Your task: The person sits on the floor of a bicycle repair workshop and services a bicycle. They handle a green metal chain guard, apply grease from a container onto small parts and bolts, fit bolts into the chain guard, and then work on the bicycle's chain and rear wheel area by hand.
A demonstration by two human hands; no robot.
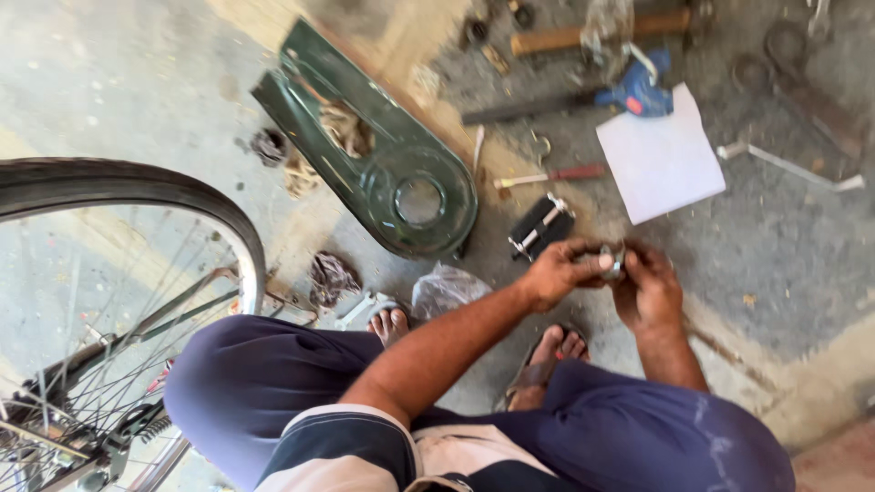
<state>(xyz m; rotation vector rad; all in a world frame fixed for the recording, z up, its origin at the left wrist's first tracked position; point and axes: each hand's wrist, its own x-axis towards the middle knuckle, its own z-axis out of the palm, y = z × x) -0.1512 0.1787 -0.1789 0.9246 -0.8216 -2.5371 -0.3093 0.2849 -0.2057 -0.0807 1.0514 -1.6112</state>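
I squat on a concrete floor with both hands together in front of my knees. My left hand [563, 271] and my right hand [649, 290] both grip a small round metal bicycle part [612, 261] between their fingertips. Most of the part is hidden by my fingers. A dark green chain cover [375, 155] lies on the floor to the upper left of my hands. Just beyond my left hand lies a small black metal part [540, 227].
A bicycle wheel [118, 301] stands at the left. Scattered beyond my hands are a white paper sheet [661, 159], a screwdriver [551, 176], a wooden-handled hammer [592, 36], a blue tool [638, 91], a long wrench [788, 167], rags and a plastic bag [444, 289].
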